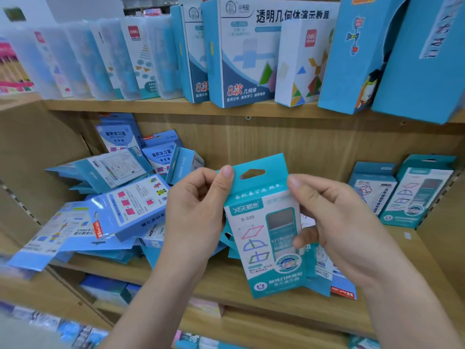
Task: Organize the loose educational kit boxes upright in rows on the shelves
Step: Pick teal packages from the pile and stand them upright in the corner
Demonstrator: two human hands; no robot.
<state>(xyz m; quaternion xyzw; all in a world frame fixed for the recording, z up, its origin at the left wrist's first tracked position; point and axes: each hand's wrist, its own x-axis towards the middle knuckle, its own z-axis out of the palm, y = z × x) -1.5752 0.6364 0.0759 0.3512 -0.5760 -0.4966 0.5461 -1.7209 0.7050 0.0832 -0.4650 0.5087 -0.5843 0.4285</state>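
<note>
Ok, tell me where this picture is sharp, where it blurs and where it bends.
Head view: the teal box pinched by the left hand and right hand is sharp, its print readable; the clear boxes at upper left and the bottom left corner are smeared; the shelf walls splay outward under the wide lens; lighting is even.

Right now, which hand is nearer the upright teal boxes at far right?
Right. The right hand is left of the upright teal boxes; the left hand farther left, past the held box.

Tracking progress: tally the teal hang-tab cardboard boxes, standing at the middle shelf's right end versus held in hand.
Teal hang-tab cardboard boxes standing upright, far right: 2
Teal hang-tab cardboard box held by left hand and right hand: 1
Total: 3
</note>
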